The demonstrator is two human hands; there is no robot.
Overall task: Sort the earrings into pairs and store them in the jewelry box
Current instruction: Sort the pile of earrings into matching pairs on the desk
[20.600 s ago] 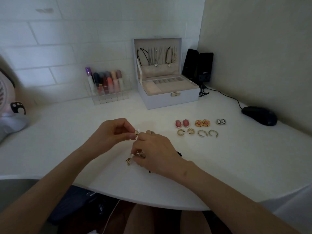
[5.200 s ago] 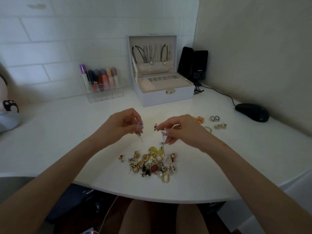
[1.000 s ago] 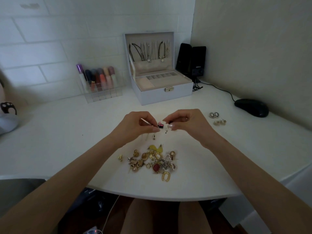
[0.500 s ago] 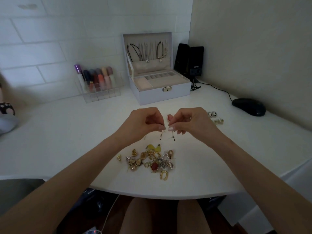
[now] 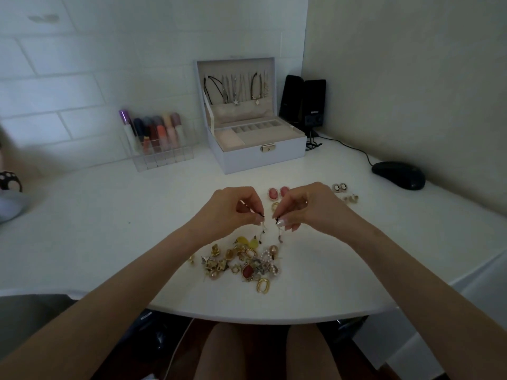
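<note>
Sitting at the white desk (image 5: 109,215), looking down on a loose heap of unsorted earrings (image 5: 241,263) lying well in front of the jewelry box (image 5: 241,160). Holding both hands just above the heap, on its side toward the jewelry box, fingertips nearly meeting.

Pinching the hook of a small dangling earring (image 5: 264,231) between the curled thumb and fingertips of the left hand (image 5: 233,208), letting it hang over the heap. Gripping a similar drop earring (image 5: 279,237) the same way with the right hand (image 5: 310,207), a ring showing on one finger.

Facing, past the hands and nearer the jewelry box, a pair of pink oval earrings (image 5: 277,193) lying side by side, with a gold piece (image 5: 275,206) just on their near side, partly hidden. Showing, in front of the jewelry box and off to its right, two cameo earrings (image 5: 339,187) touching each other and pale earrings (image 5: 349,198) just beside them.

Standing open at the back, the jewelry box itself, lid upright, necklaces (image 5: 236,89) hanging inside the lid. Flanking the jewelry box: a clear organizer (image 5: 159,144) of tubes to its left, black speakers (image 5: 304,102) right beside its right side, a black mouse (image 5: 398,175) farther right.
</note>
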